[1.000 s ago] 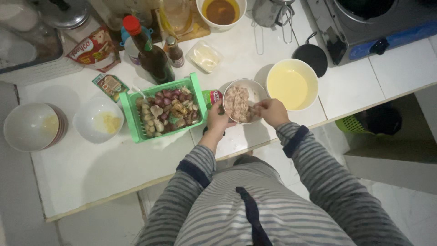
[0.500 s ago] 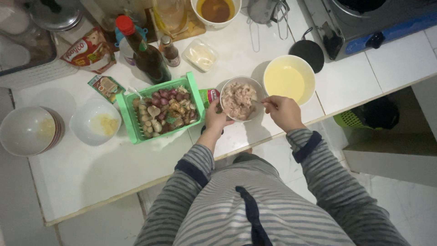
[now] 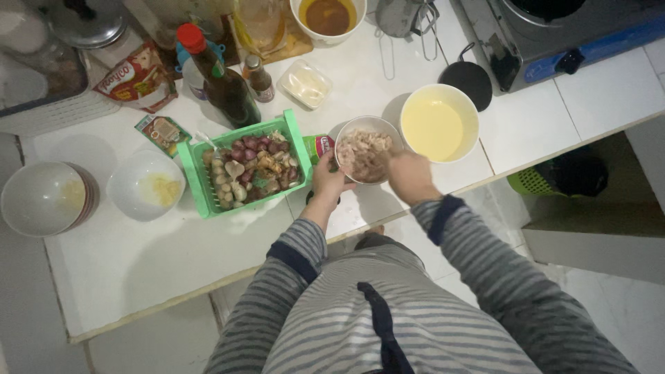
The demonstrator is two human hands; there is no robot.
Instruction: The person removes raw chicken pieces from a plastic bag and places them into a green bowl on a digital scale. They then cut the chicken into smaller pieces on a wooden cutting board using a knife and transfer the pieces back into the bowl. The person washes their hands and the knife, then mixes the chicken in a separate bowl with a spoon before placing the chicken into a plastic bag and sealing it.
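A small bowl of pale chopped meat (image 3: 364,147) sits on the white tiled counter near its front edge. My left hand (image 3: 327,181) grips the bowl's left rim. My right hand (image 3: 410,176) hovers at the bowl's right side, blurred, fingers closed; whether it holds a utensil or food cannot be made out. A yellow-white bowl of pale yellow liquid (image 3: 439,123) stands just right of the meat bowl. A green plastic basket (image 3: 201,187) with shallots, garlic and other bits lies to the left.
Two white bowls (image 3: 145,184) (image 3: 41,197) sit at far left. Behind stand a dark sauce bottle (image 3: 223,79), a small bottle (image 3: 260,78), seasoning packets (image 3: 138,77), a clear lidded box (image 3: 303,84), a bowl of brown liquid (image 3: 327,16), a black ladle (image 3: 470,77) and a stove (image 3: 554,34).
My right hand has shifted from over the meat bowl to its right edge and lower. My left hand keeps its grip on the bowl's rim.
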